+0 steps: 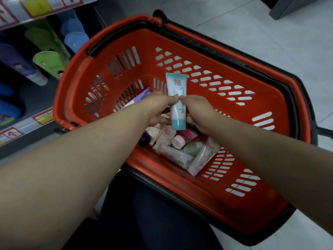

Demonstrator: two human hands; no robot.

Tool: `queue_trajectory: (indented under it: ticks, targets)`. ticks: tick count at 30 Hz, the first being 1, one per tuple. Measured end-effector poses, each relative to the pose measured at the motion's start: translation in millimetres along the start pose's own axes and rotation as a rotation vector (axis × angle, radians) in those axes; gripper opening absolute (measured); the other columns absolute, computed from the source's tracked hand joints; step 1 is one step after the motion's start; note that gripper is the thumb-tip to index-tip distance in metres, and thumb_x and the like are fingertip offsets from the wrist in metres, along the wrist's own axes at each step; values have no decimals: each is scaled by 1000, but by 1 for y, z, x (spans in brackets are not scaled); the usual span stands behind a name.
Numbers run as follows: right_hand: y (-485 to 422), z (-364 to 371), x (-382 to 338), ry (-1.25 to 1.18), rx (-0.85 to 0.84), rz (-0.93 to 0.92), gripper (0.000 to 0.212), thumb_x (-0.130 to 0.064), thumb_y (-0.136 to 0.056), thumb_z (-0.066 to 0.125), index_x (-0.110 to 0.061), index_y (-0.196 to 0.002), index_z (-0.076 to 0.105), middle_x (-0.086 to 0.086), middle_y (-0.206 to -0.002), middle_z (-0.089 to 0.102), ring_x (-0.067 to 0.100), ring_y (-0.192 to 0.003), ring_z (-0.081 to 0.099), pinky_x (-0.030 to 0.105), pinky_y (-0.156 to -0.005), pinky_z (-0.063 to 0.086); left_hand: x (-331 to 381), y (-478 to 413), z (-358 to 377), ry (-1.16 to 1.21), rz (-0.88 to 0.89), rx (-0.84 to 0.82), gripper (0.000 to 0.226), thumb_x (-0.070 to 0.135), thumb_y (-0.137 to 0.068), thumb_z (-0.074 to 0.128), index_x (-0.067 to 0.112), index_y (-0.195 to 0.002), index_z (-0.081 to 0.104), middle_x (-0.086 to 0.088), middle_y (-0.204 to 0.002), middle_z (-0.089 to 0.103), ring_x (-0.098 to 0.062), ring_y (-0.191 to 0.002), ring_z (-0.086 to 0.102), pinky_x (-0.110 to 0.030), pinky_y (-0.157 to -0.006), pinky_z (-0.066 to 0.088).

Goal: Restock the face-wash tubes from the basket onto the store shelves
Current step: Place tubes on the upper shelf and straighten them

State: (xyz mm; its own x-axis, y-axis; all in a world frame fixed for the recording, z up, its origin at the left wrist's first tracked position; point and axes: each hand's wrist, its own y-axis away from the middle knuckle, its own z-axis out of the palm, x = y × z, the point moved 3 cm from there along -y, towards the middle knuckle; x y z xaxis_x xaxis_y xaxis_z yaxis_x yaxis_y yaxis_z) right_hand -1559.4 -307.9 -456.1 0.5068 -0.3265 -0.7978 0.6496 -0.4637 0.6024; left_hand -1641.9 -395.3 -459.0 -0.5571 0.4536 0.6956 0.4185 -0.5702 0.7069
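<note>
Reaching down into the red basket (207,49), the person has both hands on one teal tube (177,112). It is held up above the pile, with its blue-green cap pointing back toward the body and its flat crimped end pointing away. The left hand (158,107) and the right hand (198,112) meet at the tube's middle. Each pinches it from its own side, and the fingertips nearly touch one another. A purple and white tube (142,95) pokes out from behind the left hand. It looks tucked into that palm, though I cannot tell for sure.

Below the hands, the other tubes (180,156) are heaped in the near corner of the basket. They are pink, cream and pale green, and they lie across one another with caps pointing every way. The shelves (27,121) are off to the left, with green and blue bottles (48,60) on them.

To my eye the tube is a light thing of soft, glossy plastic. The body would give under a squeeze and could slide in a loose pinch. The cap and the shoulder just above it look like the stiff parts, so wrapping the fingers round the lower body near the cap should give the surest hold. One hand ought to be enough. It seems unlikely to break if dropped, but a hard squeeze at the middle might force the cap. The heap will probably shift as tubes are drawn out.
</note>
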Motion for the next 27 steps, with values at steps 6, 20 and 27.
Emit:
queue_trajectory:
  ticks: [6, 20, 27]
  targets:
    - [22, 25, -26, 44, -66, -87, 27, -14, -96, 52, -5, -120, 60, 12, -104, 68, 22, -91, 67, 36, -80, 57, 17, 39, -27, 42, 64, 78, 14, 11, -97, 48, 14, -100, 61, -1, -93, 65, -14, -89, 61, -39, -70, 56]
    - [91, 102, -136, 5, -212, -316, 13, -13, -93, 52, -14, -90, 64, 0, -74, 65, 7, -59, 61, 17, -44, 45, 95, 168, -87, 147, 335, 180, 13, 19, -96, 52, 21, -83, 57, 7, -61, 62, -7, -61, 58, -30, -68, 55]
    - [94, 120, -146, 279, -195, -429, 22, -19, -90, 58, -9, -109, 64, 6, -95, 68, 18, -84, 65, 31, -71, 53, 94, 176, -105, 31, 354, 253, 7, 14, -93, 56, 17, -89, 61, 2, -69, 69, -8, -62, 65, -28, -65, 53]
